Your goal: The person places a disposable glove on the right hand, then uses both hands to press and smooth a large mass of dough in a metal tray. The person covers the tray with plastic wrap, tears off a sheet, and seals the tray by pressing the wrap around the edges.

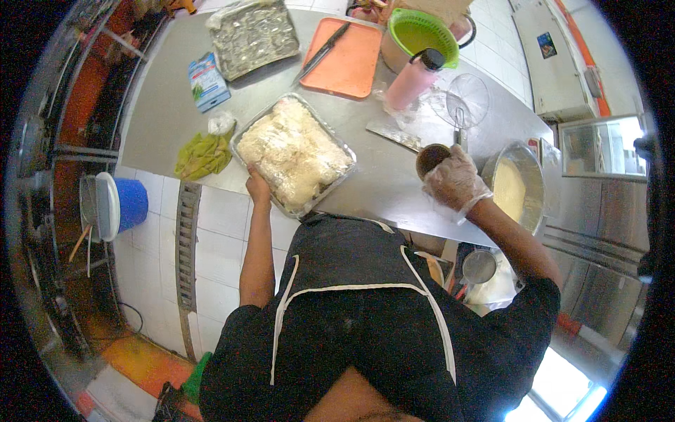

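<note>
A rectangular tray (295,155) lies at the near edge of the steel table, heaped with pale, crumbly food under clear plastic wrap. My bare left hand (258,185) grips its left near side, the fingers hidden beneath. In a clear plastic glove, my right hand (454,176) holds a small brown cup (433,159) over the table, its mouth partly showing. Right of that hand stands a large metal bowl (539,184) with pale yellow, powder-like contents. A wire skimmer (466,103) lies just beyond the cup.
Beyond the tray are an orange cutting board (350,63) with a knife (322,53), a wrapped second tray (253,39), and a blue box (209,83). A green cloth (204,156) lies left. A pink bottle (411,82) stands before a green colander (422,34).
</note>
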Available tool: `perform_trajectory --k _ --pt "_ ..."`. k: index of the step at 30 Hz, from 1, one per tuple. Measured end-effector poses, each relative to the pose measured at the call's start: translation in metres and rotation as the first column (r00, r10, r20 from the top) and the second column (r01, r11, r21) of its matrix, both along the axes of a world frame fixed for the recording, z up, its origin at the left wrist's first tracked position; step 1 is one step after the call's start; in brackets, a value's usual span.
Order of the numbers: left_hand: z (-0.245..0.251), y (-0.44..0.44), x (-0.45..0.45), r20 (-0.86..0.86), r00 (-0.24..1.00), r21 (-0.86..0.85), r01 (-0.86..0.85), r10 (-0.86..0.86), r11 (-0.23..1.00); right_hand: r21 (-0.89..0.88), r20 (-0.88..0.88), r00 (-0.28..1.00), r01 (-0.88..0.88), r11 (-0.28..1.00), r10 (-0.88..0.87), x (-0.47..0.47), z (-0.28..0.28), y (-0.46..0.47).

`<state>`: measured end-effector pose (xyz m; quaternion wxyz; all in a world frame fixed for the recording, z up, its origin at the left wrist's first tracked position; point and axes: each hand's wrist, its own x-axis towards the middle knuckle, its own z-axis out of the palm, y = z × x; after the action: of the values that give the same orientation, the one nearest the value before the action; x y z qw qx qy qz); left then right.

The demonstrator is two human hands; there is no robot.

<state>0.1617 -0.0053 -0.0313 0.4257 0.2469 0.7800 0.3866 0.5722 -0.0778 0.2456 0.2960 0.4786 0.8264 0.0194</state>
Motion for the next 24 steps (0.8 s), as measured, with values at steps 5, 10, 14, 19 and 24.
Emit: perform_trajectory --k 5,10,14,19,24 --pt "0.007 -0.005 0.006 -0.021 1.000 0.062 -0.012 0.014 0.998 0.303 -0.036 0.998 -0.034 0.952 0.048 0.068 0.024 -0.012" --pt "0.006 -0.015 0.012 0.061 0.995 0.160 -0.086 0.077 0.983 0.632 -0.123 0.992 0.072 0.772 0.008 0.132 0.066 -0.009" --pt "-0.001 -0.026 0.015 0.209 0.974 0.216 -0.131 0.086 0.968 0.532 -0.543 0.796 0.573 0.623 -0.269 0.147 0.060 0.025" --pt "0.001 -0.036 0.021 0.326 0.933 0.245 -0.237 0.151 0.940 0.664 -0.369 0.921 0.355 0.658 -0.125 0.146 -0.003 0.108" --pt "0.024 -0.044 0.029 0.306 0.935 0.164 -0.236 0.178 0.958 0.502 -0.423 0.804 0.592 0.630 -0.418 0.157 -0.034 0.169"
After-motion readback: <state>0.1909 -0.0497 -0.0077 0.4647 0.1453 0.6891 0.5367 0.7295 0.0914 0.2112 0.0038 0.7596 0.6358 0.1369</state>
